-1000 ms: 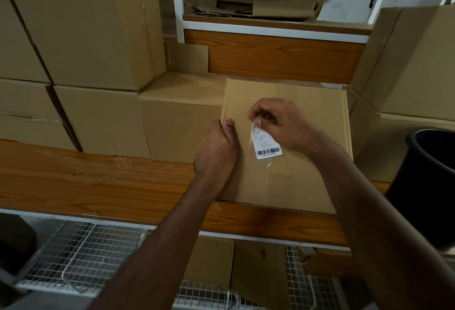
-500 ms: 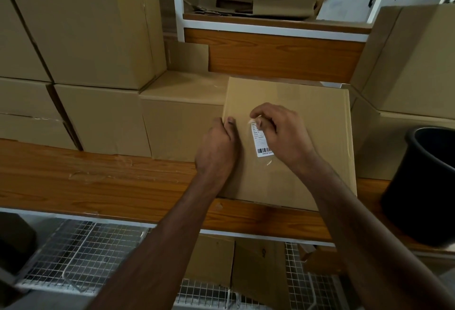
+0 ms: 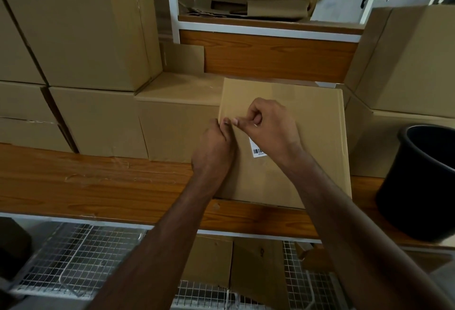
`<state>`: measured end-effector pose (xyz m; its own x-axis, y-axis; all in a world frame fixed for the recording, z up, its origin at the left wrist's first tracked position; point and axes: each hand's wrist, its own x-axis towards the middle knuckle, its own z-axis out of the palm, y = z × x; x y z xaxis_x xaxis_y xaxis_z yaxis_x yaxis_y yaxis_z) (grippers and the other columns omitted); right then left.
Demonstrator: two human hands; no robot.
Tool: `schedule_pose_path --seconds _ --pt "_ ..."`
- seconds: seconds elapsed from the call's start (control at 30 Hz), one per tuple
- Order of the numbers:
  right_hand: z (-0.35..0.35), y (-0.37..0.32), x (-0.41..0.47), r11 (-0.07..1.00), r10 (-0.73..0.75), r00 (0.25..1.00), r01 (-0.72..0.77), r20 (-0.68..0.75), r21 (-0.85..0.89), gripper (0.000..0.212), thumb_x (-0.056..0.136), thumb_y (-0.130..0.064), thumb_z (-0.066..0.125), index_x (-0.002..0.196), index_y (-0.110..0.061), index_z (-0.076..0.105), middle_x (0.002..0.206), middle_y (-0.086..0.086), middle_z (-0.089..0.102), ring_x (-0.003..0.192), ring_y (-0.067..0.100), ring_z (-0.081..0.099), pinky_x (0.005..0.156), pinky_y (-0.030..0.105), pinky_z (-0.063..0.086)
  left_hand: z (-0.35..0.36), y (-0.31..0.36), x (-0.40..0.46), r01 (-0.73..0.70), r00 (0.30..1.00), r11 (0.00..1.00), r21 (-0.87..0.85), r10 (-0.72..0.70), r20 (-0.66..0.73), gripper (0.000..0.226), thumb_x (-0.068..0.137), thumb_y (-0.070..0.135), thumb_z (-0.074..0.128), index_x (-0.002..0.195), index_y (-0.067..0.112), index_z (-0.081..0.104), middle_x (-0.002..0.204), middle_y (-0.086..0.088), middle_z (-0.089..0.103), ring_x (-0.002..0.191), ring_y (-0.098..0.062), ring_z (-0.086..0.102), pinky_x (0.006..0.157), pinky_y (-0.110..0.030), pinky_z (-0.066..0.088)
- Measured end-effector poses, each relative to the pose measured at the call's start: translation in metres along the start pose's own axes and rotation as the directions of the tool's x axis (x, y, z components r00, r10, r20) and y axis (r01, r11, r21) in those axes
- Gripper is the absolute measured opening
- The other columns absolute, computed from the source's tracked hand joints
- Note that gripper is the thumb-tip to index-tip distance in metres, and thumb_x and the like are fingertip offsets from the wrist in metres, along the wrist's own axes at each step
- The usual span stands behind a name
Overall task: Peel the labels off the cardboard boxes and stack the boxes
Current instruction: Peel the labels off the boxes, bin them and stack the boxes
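At frame centre a cardboard box (image 3: 290,117) stands on the wooden desk (image 3: 98,186). The left hand (image 3: 213,152) curls its grip round the box's left edge. The right hand (image 3: 269,127) pinches, fingertips pressed together, above the barcode label (image 3: 258,150); what it pinches is unclear.

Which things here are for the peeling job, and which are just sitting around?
For the job:
left hand
right hand
flat box
barcode label
stacked boxes

Just sitting around:
black bucket
cardboard scraps
wire basket
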<state>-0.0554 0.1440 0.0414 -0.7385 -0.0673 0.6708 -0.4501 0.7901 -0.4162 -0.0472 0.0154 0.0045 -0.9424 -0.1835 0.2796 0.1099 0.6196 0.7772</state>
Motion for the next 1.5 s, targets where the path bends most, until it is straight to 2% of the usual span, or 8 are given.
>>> schedule_pose_path --seconds 0.17,0.3,0.47,0.63,0.9,1.13,1.3,1.5 --pt "-0.002 -0.003 0.001 0.995 0.049 0.992 -0.037 0.120 -0.098 0.018 0.085 -0.028 0.067 0.100 -0.022 0.058 0.064 -0.011 0.048 0.069 0.019 0.057 0.060 0.031 0.044 0.000 -0.001 -0.001 -0.014 1.000 1.000 -0.014 0.014 0.005 0.048 0.104 0.050 0.021 0.115 0.014 0.050 0.099 -0.007 0.063 0.079 -0.025 0.056 0.067 -0.037 0.044" --pt "-0.008 0.000 0.000 1.000 0.007 0.995 -0.005 0.096 -0.016 0.015 0.079 -0.016 0.056 0.087 -0.018 0.069 0.051 -0.014 0.045 0.055 0.007 0.046 0.060 0.031 0.045 0.000 -0.002 -0.001 -0.015 1.000 1.000 -0.012 0.015 -0.003 0.049 0.104 0.051 0.021 0.114 0.014 0.051 0.098 -0.006 0.062 0.078 -0.025 0.055 0.066 -0.036 0.041" --pt "-0.017 0.003 -0.005 0.999 -0.016 0.993 0.010 0.119 0.053 0.011 0.084 -0.007 0.059 0.085 -0.014 0.067 0.059 -0.014 0.052 0.054 0.003 0.049 0.055 0.019 0.035 0.000 -0.001 0.000 0.006 1.000 1.000 0.015 -0.006 -0.007 0.048 0.104 0.050 0.021 0.115 0.013 0.050 0.095 -0.004 0.058 0.077 -0.023 0.050 0.067 -0.035 0.037" --pt "-0.019 0.010 -0.007 0.995 -0.072 0.987 0.061 0.142 0.085 0.015 0.084 -0.003 0.054 0.090 -0.011 0.065 0.069 -0.010 0.056 0.061 0.009 0.050 0.057 0.028 0.040 0.000 -0.002 -0.002 -0.018 1.000 1.000 0.020 0.018 -0.014 0.048 0.104 0.049 0.022 0.114 0.012 0.050 0.100 -0.010 0.062 0.082 -0.028 0.055 0.067 -0.036 0.039" --pt "-0.021 0.014 -0.010 0.987 -0.120 0.976 0.097 0.181 0.129 0.020 0.084 -0.006 0.048 0.090 -0.009 0.067 0.084 -0.005 0.063 0.073 0.004 0.050 0.064 0.015 0.036 -0.002 0.000 -0.004 -0.017 1.000 0.999 0.030 0.018 -0.014 0.047 0.105 0.048 0.022 0.115 0.012 0.051 0.091 -0.002 0.055 0.076 -0.021 0.050 0.062 -0.032 0.034" --pt "-0.018 0.018 -0.013 0.990 -0.101 0.978 0.080 0.180 0.116 0.010 0.083 -0.013 0.068 0.087 -0.019 0.063 0.083 -0.007 0.057 0.075 0.006 0.052 0.067 0.020 0.040 -0.002 0.000 -0.002 -0.012 1.000 1.000 0.014 0.012 -0.003 0.048 0.105 0.049 0.020 0.118 0.013 0.050 0.098 -0.005 0.059 0.079 -0.022 0.051 0.067 -0.034 0.037" --pt "-0.014 0.004 -0.014 0.997 -0.030 0.989 0.020 0.146 0.068 0.025 0.077 -0.031 0.080 0.085 -0.019 0.059 0.081 -0.007 0.057 0.073 0.004 0.049 0.061 0.023 0.037 -0.001 0.000 -0.003 -0.001 1.000 1.000 0.004 0.001 -0.026 0.045 0.105 0.047 0.024 0.113 0.012 0.051 0.089 -0.003 0.054 0.074 -0.022 0.049 0.064 -0.034 0.033" --pt "-0.016 0.003 -0.013 0.993 0.026 0.978 -0.049 0.207 0.105 0.025 0.076 -0.016 0.079 0.090 -0.016 0.059 0.069 -0.006 0.058 0.062 0.009 0.052 0.061 0.036 0.049 -0.002 0.000 -0.003 0.006 1.000 1.000 0.012 -0.006 -0.009 0.046 0.105 0.049 0.022 0.113 0.013 0.050 0.089 -0.003 0.054 0.075 -0.024 0.050 0.065 -0.035 0.035"
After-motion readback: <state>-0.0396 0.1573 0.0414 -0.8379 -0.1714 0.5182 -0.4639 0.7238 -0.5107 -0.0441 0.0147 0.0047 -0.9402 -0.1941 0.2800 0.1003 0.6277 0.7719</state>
